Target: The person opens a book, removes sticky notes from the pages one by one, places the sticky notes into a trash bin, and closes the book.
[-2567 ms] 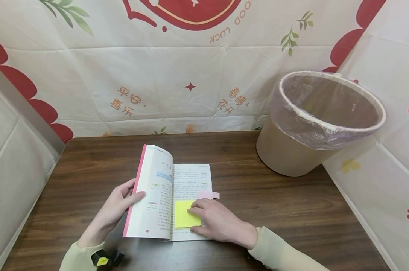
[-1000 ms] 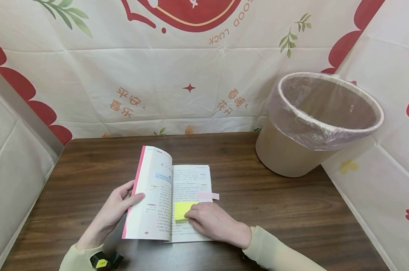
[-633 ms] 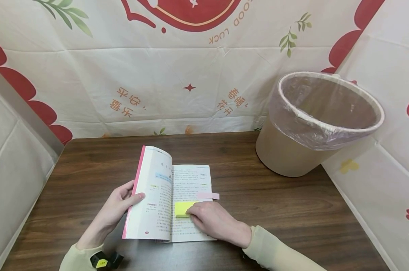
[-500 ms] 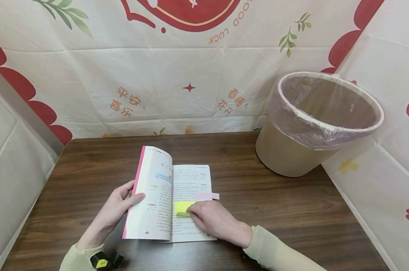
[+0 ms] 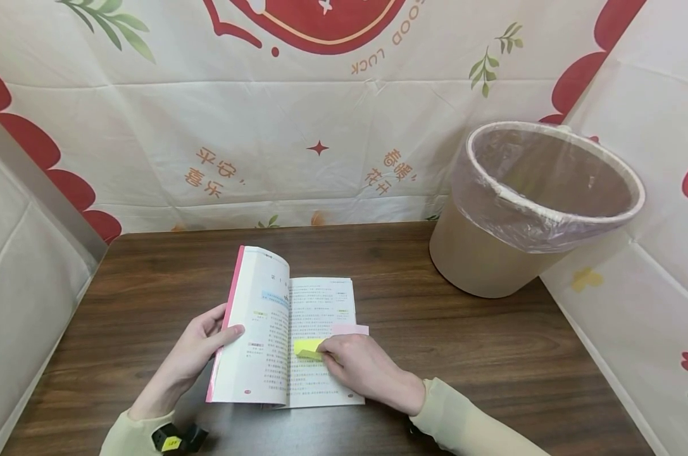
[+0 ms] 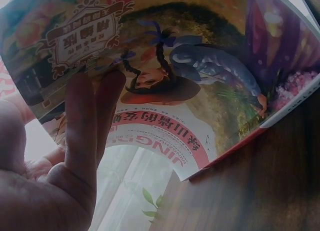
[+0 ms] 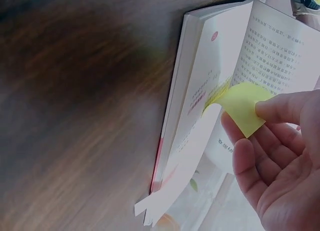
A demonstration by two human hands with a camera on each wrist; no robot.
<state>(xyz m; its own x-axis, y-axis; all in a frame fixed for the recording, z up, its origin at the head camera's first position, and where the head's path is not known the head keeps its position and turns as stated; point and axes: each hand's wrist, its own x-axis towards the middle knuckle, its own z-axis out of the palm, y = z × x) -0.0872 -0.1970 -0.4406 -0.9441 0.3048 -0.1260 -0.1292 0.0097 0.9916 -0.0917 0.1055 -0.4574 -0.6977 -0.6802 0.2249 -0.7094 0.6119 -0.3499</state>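
Note:
An open book (image 5: 321, 304) lies on the table, its left part raised. My left hand (image 5: 198, 339) holds that raised part by its outer edge, thumb on the page. In the left wrist view, fingers rest against the illustrated cover (image 6: 165, 76). My right hand (image 5: 366, 367) pinches a yellow sticky note (image 5: 307, 348) on the right page. The right wrist view shows the note (image 7: 244, 106) curling up between thumb and fingers, its far edge still against the page. A pink sticky tab (image 5: 352, 330) juts past the right page edge, just beyond my right hand.
A beige bin (image 5: 483, 253) with a clear plastic liner stands at the back right of the wooden table (image 5: 150, 285). Printed cloth (image 5: 321, 114) hangs behind and at the sides. A black wrist device (image 5: 175, 438) is on the left sleeve.
Earlier the yellow note lay flat under my right fingers. Its near edge has since been pinched, lifted and folded back, away from the person. My left hand and the book stay almost still.

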